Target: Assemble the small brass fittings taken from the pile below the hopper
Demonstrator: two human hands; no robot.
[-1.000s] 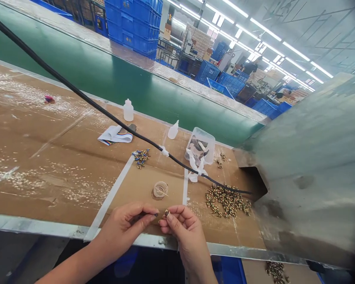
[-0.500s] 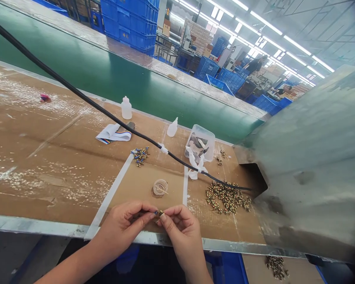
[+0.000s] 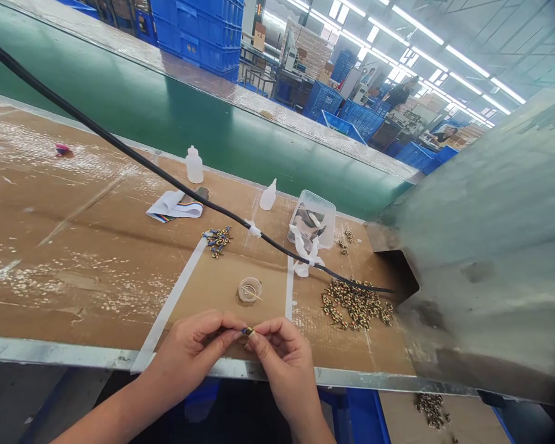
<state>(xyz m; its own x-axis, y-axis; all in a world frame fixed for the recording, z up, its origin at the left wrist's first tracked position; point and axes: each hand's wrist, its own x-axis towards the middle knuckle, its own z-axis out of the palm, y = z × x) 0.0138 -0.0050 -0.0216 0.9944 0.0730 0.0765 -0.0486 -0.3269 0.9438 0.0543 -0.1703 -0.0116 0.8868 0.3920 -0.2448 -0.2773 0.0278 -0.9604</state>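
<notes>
Between my two hands is a small brass-coloured part with a blue bit [image 3: 246, 331], held just above the front edge of the bench. My left hand [image 3: 198, 345] pinches its blue end with thumb and forefinger. The brass end sits in the pinch of my right hand [image 3: 282, 354]. Fingertips cover much of the part, so its exact kind is unclear. Just beyond my hands stands a small round clear cup [image 3: 250, 290] with a thin stick in it. A little pile of similar blue and brass parts [image 3: 217, 240] lies further back on the left.
A larger heap of small brass parts [image 3: 354, 305] lies to the right, near a metal housing [image 3: 481, 246]. A black cable [image 3: 134, 169] crosses above the bench. Behind are two white bottles [image 3: 194, 166], a clear plastic box [image 3: 326, 237] and a green conveyor belt [image 3: 213, 132].
Both hands keep their pinch on the small part, which seems slightly turned between the fingertips. The camera view has shifted a little.
</notes>
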